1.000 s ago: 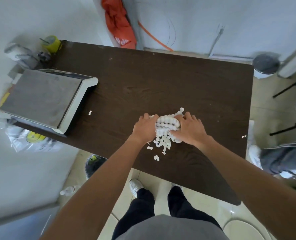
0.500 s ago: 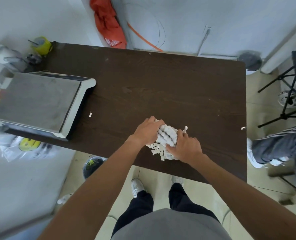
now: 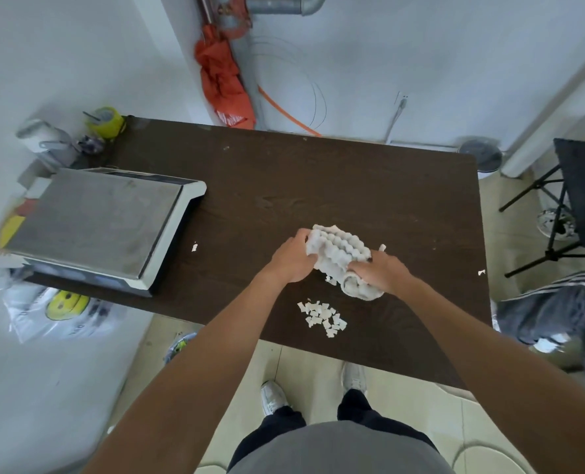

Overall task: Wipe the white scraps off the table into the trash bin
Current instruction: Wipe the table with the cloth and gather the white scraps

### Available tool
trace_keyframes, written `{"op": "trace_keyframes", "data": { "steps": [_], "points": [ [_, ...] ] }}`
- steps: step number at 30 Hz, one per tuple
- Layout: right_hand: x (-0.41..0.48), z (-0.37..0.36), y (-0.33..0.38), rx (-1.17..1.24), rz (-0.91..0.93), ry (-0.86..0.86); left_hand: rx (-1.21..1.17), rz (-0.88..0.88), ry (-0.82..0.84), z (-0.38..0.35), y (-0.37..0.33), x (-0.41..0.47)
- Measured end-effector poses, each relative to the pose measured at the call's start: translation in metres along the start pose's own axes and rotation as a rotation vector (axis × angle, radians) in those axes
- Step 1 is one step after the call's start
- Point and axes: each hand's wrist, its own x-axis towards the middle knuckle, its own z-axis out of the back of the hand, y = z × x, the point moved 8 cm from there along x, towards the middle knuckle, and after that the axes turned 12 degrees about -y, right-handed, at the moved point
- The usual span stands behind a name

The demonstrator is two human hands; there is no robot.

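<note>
Evidently soft, the cloth (image 3: pixel 339 251) is gripped at opposite ends by left hand (image 3: pixel 292 258) and right hand (image 3: pixel 380 271), featherlight scraps (image 3: pixel 321 318) beside it.

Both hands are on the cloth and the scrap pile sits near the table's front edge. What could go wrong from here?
1. The scrap pile lies near the front edge of the table, with bare floor below. What may be the bin sits further left, so a straight sweep could spill scraps on the floor.
2. The left stray scrap and right stray scrap lie far from the cloth and could be missed.
</note>
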Motion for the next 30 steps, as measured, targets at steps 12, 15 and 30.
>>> {"op": "trace_keyframes", "data": {
  "steps": [12, 15, 30],
  "points": [
    [-0.003, 0.009, -0.007, 0.228, -0.014, 0.053, -0.684, 0.522, 0.097, -0.037, 0.018, -0.023],
    [-0.004, 0.007, -0.012, 0.256, -0.021, 0.053, -0.750, 0.525, 0.178, -0.053, 0.014, -0.034],
    [0.014, 0.022, -0.027, 0.170, 0.006, 0.053, -0.201, 0.416, 0.032, -0.056, 0.035, -0.037]
  ]
}}
